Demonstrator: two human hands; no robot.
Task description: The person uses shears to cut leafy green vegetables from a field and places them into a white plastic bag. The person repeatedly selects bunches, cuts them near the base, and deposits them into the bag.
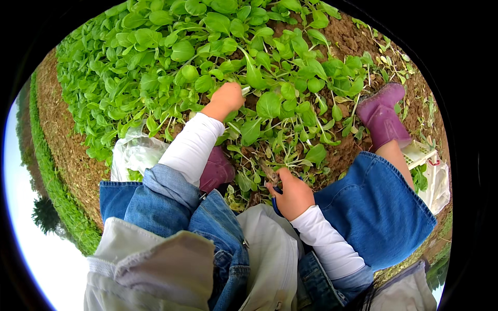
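My left hand [225, 97] is closed round the pale stem [246, 90] of a leafy green plant among the dense low leaves [181, 51], its fingertips mostly hidden. My right hand [294, 196] grips scissors with dark blue handles [276, 202], lower and nearer my body. Their soil-smeared blades [271, 173] point up toward small plants and cut-looking stems on the brown soil [340, 150]. Leaves surround both hands.
A purple boot [379, 116] stands at the right and another [215, 168] below my left arm. A translucent plastic bag [129, 147] lies at the left. A pale crate with a bag [420, 160] sits at the far right. A straw-covered path [72, 160] runs along the left.
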